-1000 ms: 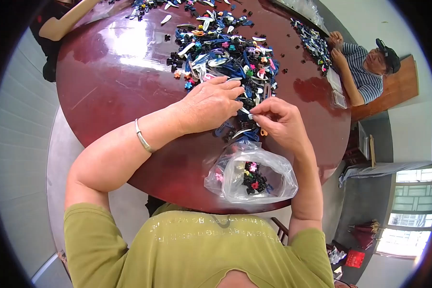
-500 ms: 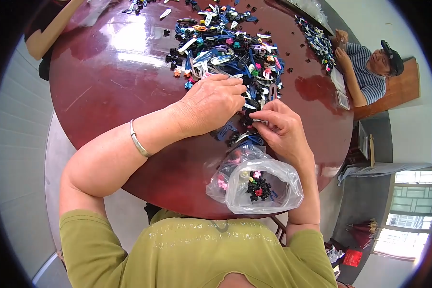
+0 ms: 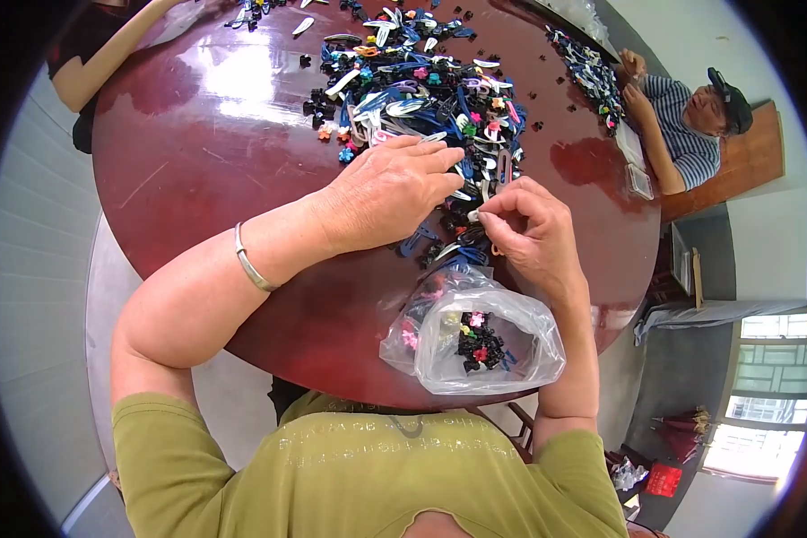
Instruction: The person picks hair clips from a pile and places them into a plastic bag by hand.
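A heap of hair clips (image 3: 403, 108), mostly black, blue and white with small coloured flower ones, lies on the round dark-red table (image 3: 215, 170). My left hand (image 3: 394, 190) rests palm down on the heap's near left edge, its fingers reaching over the clips; whether it grips any is hidden. To its right, my right hand (image 3: 533, 224) pinches a small whitish piece between thumb and forefinger at the heap's near end. Close below stands an open clear plastic bag (image 3: 439, 359), with black clips and a few pink, red and yellow ones inside.
Across the table at the right, a person in a striped shirt (image 3: 659, 117) handles a second clip pile (image 3: 587, 76). A clear box (image 3: 639, 181) lies near that person. At the top left, another person's arm (image 3: 117, 49) reaches over the table beside a plastic bag (image 3: 177, 20).
My right thumb and forefinger now show a whitish piece between them, slightly above the clips. My left hand has shifted only a little.
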`<act>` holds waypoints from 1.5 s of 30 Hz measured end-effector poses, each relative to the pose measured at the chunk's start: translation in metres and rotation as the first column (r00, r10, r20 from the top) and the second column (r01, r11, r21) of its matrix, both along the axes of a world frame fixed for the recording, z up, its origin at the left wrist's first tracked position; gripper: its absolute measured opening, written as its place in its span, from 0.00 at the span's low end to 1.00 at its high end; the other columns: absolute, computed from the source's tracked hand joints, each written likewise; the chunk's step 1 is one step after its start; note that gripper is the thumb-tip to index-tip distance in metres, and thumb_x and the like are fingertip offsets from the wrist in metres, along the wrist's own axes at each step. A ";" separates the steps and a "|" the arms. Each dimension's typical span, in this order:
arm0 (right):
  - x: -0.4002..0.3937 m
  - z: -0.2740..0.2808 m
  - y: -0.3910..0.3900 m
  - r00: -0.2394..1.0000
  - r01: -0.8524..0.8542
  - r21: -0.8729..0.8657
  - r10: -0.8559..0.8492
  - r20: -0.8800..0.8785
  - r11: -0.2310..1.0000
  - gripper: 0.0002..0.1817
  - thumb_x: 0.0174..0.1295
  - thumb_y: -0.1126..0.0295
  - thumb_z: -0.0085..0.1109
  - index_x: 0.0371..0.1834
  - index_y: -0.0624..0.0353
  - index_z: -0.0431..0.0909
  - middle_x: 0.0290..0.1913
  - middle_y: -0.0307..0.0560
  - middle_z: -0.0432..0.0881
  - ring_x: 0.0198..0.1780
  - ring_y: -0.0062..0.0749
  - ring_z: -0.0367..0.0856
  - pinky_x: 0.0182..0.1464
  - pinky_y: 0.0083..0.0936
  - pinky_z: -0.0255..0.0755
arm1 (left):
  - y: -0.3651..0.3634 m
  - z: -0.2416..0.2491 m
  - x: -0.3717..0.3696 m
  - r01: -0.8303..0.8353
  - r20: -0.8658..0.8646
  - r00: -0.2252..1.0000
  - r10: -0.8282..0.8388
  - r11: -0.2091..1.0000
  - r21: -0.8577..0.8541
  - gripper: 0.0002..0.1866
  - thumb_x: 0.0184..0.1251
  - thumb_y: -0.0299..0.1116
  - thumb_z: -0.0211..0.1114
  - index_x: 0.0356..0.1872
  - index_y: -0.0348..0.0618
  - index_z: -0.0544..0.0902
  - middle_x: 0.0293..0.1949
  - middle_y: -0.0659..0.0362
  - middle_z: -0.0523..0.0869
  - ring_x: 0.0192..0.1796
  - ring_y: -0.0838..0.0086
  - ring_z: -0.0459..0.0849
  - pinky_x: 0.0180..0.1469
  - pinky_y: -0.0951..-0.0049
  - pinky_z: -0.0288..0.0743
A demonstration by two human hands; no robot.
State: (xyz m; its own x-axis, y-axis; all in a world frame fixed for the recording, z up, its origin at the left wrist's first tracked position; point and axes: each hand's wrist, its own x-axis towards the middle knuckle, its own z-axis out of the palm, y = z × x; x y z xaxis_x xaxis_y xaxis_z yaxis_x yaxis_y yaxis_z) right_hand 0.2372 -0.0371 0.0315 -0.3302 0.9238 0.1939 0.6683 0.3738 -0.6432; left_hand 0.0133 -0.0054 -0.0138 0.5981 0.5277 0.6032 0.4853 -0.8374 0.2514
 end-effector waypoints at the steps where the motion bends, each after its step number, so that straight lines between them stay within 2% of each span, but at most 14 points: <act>1: 0.001 -0.002 0.000 1.000 0.002 0.003 -0.002 0.002 1.000 0.04 0.54 0.75 0.68 0.33 0.59 0.86 0.32 0.43 0.80 0.28 0.30 0.80 0.29 0.25 0.73 | 0.000 0.000 0.000 -0.002 0.011 1.000 0.002 1.000 0.017 0.14 0.59 0.24 0.65 0.47 0.38 0.84 0.57 0.49 0.83 0.64 0.59 0.79 0.68 0.59 0.69; 10: -0.003 -0.003 0.001 0.978 -0.063 0.082 0.046 0.201 0.995 0.06 0.54 0.71 0.68 0.35 0.57 0.88 0.31 0.44 0.82 0.31 0.39 0.83 0.35 0.32 0.76 | 0.005 -0.001 -0.001 0.045 -0.085 0.996 -0.040 0.998 0.054 0.12 0.55 0.25 0.66 0.42 0.38 0.86 0.58 0.48 0.83 0.62 0.57 0.80 0.66 0.60 0.72; 14: -0.008 0.000 -0.001 0.971 -0.036 0.091 0.013 0.239 0.995 0.06 0.54 0.69 0.68 0.34 0.56 0.88 0.31 0.45 0.82 0.33 0.41 0.84 0.36 0.35 0.77 | 0.004 -0.004 0.001 0.074 0.059 0.996 -0.072 0.997 -0.025 0.12 0.55 0.24 0.69 0.42 0.38 0.85 0.58 0.48 0.83 0.63 0.56 0.80 0.67 0.59 0.71; 17: -0.005 -0.007 0.005 0.968 -0.032 0.129 -0.001 0.250 0.991 0.07 0.54 0.68 0.68 0.32 0.57 0.87 0.31 0.46 0.83 0.33 0.43 0.84 0.37 0.36 0.77 | 0.006 0.006 -0.003 0.025 0.078 0.996 -0.033 0.995 0.100 0.13 0.55 0.25 0.70 0.44 0.38 0.85 0.59 0.48 0.82 0.64 0.55 0.78 0.68 0.56 0.70; 23: -0.004 -0.008 0.008 0.995 0.027 -0.101 -0.017 0.097 0.995 0.07 0.52 0.68 0.67 0.31 0.60 0.87 0.30 0.48 0.84 0.29 0.39 0.84 0.34 0.34 0.76 | 0.015 0.001 -0.011 -0.137 -0.117 0.983 0.139 0.990 0.019 0.21 0.62 0.35 0.68 0.56 0.41 0.83 0.69 0.42 0.70 0.74 0.49 0.65 0.74 0.50 0.57; 24: -0.004 -0.007 0.007 0.998 0.032 -0.107 -0.027 0.052 0.994 0.07 0.53 0.70 0.68 0.31 0.61 0.86 0.27 0.44 0.83 0.26 0.28 0.81 0.31 0.27 0.74 | 0.015 0.001 -0.011 -0.144 -0.126 0.981 0.145 0.989 0.019 0.20 0.63 0.35 0.68 0.56 0.41 0.83 0.70 0.42 0.70 0.74 0.49 0.65 0.74 0.50 0.57; 28: -0.002 0.005 -0.002 0.951 0.106 -0.258 -0.173 -0.257 0.960 0.05 0.55 0.76 0.69 0.31 0.66 0.84 0.26 0.34 0.78 0.27 0.12 0.72 0.29 0.14 0.67 | 0.010 0.004 -0.011 -0.151 -0.195 0.969 0.153 0.988 0.024 0.21 0.65 0.36 0.66 0.58 0.41 0.81 0.70 0.42 0.70 0.74 0.49 0.65 0.74 0.51 0.58; 31: 0.007 0.029 -0.014 0.886 0.008 -0.316 -0.154 -0.438 0.949 0.04 0.55 0.78 0.68 0.31 0.66 0.84 0.26 0.32 0.78 0.28 0.11 0.72 0.31 0.12 0.65 | 0.007 0.006 -0.014 -0.142 -0.237 0.961 0.140 0.990 0.011 0.22 0.66 0.36 0.65 0.59 0.40 0.81 0.69 0.42 0.70 0.73 0.50 0.66 0.74 0.52 0.59; 33: 0.012 0.041 -0.027 0.829 -0.172 -0.172 0.048 -0.558 0.970 0.05 0.48 0.81 0.69 0.28 0.64 0.83 0.26 0.34 0.79 0.27 0.12 0.71 0.30 0.13 0.63 | 0.003 0.007 -0.013 -0.130 -0.256 0.958 0.131 0.991 0.020 0.22 0.65 0.36 0.65 0.59 0.40 0.81 0.68 0.42 0.71 0.72 0.51 0.68 0.73 0.54 0.60; 35: 0.013 0.054 -0.038 0.832 -0.357 0.021 0.328 -0.448 0.934 0.07 0.41 0.81 0.72 0.24 0.62 0.83 0.23 0.37 0.80 0.24 0.15 0.73 0.27 0.14 0.62 | -0.001 0.008 -0.013 -0.118 -0.271 0.954 0.127 0.992 0.050 0.22 0.64 0.37 0.66 0.58 0.41 0.82 0.67 0.43 0.73 0.71 0.53 0.71 0.72 0.56 0.62; 37: 0.005 0.070 -0.053 0.892 -0.380 -0.064 0.347 -0.288 0.923 0.08 0.38 0.80 0.74 0.22 0.61 0.84 0.22 0.40 0.81 0.23 0.20 0.74 0.25 0.17 0.62 | -0.003 0.010 -0.014 -0.107 -0.271 0.956 0.116 0.993 0.047 0.22 0.62 0.35 0.67 0.57 0.41 0.82 0.66 0.44 0.74 0.70 0.54 0.72 0.71 0.57 0.64; 38: 0.000 0.070 -0.056 0.921 -0.358 -0.022 0.349 -0.175 0.934 0.08 0.40 0.79 0.75 0.24 0.60 0.86 0.22 0.39 0.80 0.23 0.22 0.75 0.24 0.19 0.63 | -0.002 0.010 -0.014 -0.099 -0.263 0.959 0.107 0.994 0.043 0.21 0.62 0.34 0.67 0.56 0.41 0.82 0.66 0.45 0.75 0.69 0.54 0.72 0.71 0.57 0.65; 42: 0.002 0.042 -0.031 0.972 -0.129 0.156 0.157 -0.178 0.979 0.06 0.46 0.78 0.73 0.28 0.62 0.86 0.22 0.39 0.79 0.23 0.21 0.74 0.25 0.19 0.64 | -0.001 0.016 -0.015 0.022 -0.268 0.964 -0.007 0.998 0.055 0.16 0.59 0.31 0.68 0.49 0.40 0.86 0.61 0.47 0.79 0.66 0.57 0.77 0.68 0.59 0.69; 45: 0.002 0.008 -0.006 0.991 -0.079 0.023 0.081 -0.106 0.997 0.08 0.49 0.76 0.72 0.34 0.60 0.87 0.30 0.41 0.81 0.26 0.27 0.78 0.28 0.24 0.69 | -0.004 0.014 -0.008 0.069 -0.188 0.980 -0.066 0.998 0.009 0.13 0.56 0.29 0.68 0.43 0.40 0.87 0.58 0.49 0.82 0.62 0.58 0.80 0.66 0.60 0.71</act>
